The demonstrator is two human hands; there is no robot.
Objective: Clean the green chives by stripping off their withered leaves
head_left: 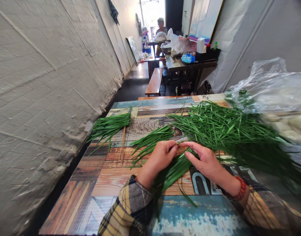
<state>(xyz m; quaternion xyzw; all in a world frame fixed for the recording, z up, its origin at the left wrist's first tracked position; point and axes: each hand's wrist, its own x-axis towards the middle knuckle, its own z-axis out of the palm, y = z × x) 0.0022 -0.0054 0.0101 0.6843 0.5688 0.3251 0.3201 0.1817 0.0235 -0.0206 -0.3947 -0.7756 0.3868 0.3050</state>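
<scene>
Head view: a loose bunch of long green leaves (176,172) lies between the forearms, its upper end under the fingertips, its tails running down toward the wearer beside the left wrist. Left hand (163,152): thumb and fingertips pressed together, pinching the upper end; whether a thin stick is caught there too, I cannot tell. Right hand (202,160): thumb and forefinger apart, thumb resting on the leaves, forefinger reaching to the left fingertips; its other fingers are mostly hidden, so the grip underneath is not readable.

Handling (judgement): very light, limp, probably slick; single blades should slide out of line and bruise or split under a hard pinch. Best hold looks to be at the gathered upper end, flat between thumb and fingers, tails left free.

Outward: a smaller cluster of leaves (154,138) sits just beyond the left hand. Farther left, a flat row of leaves (112,124) lies by the wall side with thin sticks (122,144) projecting from one end. To the right, a large tangled leaf pile (221,127), and behind it a clear plastic bag (283,87). All rest on the wood-patterned table (111,183). Beyond: a bench (155,80).
</scene>
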